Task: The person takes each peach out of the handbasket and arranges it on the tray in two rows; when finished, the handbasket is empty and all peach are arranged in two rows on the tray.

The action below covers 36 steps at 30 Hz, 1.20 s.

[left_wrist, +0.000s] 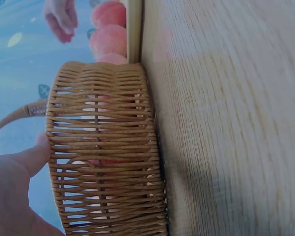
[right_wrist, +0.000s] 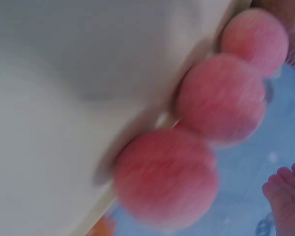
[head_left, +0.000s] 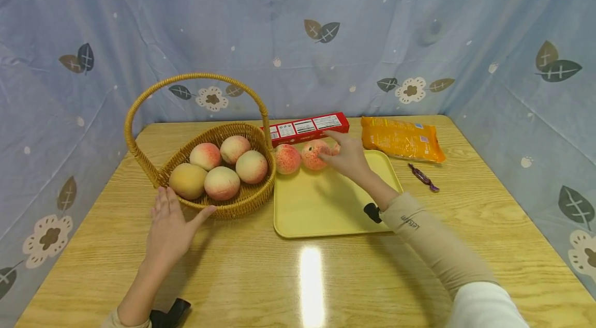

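Three peaches (head_left: 311, 158) line the tray's (head_left: 321, 222) ten-to-twelve o'clock edge, presumably light, best cupped mid-girth; right hand (head_left: 348, 157) unclenched, empty, left hand (head_left: 168, 229) outstretched against wicker basket (head_left: 244, 208).

We see the left hand (head_left: 169, 229) touching the near rim of a wicker basket (head_left: 249, 205) that holds 4 blushed peaches (head_left: 222, 183) and 1 yellow fruit (head_left: 188, 181). Above the yellow tray (head_left: 298, 209), we find the right hand (head_left: 348, 160) close to 3 red peaches (head_left: 310, 158) in a row, 1 partly hidden behind it. We also spot a red box (head_left: 307, 129), an orange packet (head_left: 401, 139) and a wrapped candy (head_left: 422, 178)
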Each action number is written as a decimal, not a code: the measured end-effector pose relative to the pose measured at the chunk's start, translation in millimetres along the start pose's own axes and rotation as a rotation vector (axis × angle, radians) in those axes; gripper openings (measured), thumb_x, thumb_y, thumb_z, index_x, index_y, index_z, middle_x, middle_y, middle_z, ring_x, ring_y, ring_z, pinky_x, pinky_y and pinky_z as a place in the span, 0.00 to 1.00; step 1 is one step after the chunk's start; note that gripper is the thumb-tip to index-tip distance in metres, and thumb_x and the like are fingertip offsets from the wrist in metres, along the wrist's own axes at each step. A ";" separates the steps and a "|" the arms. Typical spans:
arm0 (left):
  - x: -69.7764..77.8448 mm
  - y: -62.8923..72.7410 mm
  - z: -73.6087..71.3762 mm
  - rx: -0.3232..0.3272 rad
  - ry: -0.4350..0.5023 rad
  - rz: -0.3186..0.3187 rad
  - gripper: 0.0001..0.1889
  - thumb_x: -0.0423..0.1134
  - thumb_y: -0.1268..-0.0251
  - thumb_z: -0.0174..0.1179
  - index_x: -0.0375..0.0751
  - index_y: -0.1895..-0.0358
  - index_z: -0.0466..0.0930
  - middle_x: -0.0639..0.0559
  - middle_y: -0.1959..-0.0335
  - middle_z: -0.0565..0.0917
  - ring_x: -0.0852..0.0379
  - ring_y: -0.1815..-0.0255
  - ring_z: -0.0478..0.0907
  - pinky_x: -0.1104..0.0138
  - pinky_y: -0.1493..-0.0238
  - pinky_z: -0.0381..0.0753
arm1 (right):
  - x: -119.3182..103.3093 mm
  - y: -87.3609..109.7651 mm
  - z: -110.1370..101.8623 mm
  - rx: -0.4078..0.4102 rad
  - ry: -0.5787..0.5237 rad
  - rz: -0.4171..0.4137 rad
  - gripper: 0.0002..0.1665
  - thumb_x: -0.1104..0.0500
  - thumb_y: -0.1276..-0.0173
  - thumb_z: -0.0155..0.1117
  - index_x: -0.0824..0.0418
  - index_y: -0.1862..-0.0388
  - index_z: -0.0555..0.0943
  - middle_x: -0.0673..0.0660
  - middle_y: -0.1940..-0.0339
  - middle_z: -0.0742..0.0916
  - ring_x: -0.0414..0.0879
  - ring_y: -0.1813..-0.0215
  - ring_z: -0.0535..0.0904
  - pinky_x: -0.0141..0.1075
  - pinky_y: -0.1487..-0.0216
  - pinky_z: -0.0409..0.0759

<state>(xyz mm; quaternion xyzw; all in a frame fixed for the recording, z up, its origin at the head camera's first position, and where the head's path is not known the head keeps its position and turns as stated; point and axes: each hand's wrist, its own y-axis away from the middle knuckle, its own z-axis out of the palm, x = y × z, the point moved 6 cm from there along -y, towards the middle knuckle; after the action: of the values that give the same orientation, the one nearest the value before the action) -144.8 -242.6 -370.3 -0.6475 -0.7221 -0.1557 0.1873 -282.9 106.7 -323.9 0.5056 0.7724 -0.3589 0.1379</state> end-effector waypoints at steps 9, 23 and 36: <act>0.9 0.0 -1.5 -0.008 0.004 0.006 0.60 0.70 0.34 0.46 0.17 0.30 0.26 0.22 0.29 0.26 0.26 0.27 0.27 0.39 0.29 0.33 | -51.8 0.9 36.6 -0.091 -0.082 -0.145 0.31 0.63 0.44 0.75 0.70 0.41 0.78 0.64 0.43 0.83 0.58 0.42 0.78 0.49 0.40 0.75; -0.1 3.8 0.6 -0.011 0.015 0.016 0.60 0.70 0.33 0.45 0.15 0.30 0.26 0.22 0.29 0.25 0.26 0.28 0.24 0.38 0.30 0.32 | -103.8 -22.0 114.2 -0.490 0.045 -0.147 0.36 0.59 0.38 0.72 0.66 0.32 0.72 0.60 0.36 0.79 0.53 0.36 0.75 0.42 0.39 0.75; -0.8 3.1 0.3 -0.019 0.000 0.012 0.60 0.70 0.34 0.46 0.15 0.30 0.27 0.22 0.29 0.26 0.26 0.27 0.27 0.39 0.29 0.32 | -111.5 -36.9 148.0 -0.539 0.352 -0.081 0.33 0.49 0.41 0.68 0.69 0.43 0.76 0.61 0.54 0.84 0.52 0.54 0.81 0.42 0.57 0.81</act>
<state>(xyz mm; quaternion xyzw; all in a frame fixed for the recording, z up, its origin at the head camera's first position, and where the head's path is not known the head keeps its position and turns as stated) -141.7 -242.7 -371.1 -0.6535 -0.7168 -0.1611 0.1820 -287.3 -80.5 -348.6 0.4739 0.8711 -0.0535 0.1167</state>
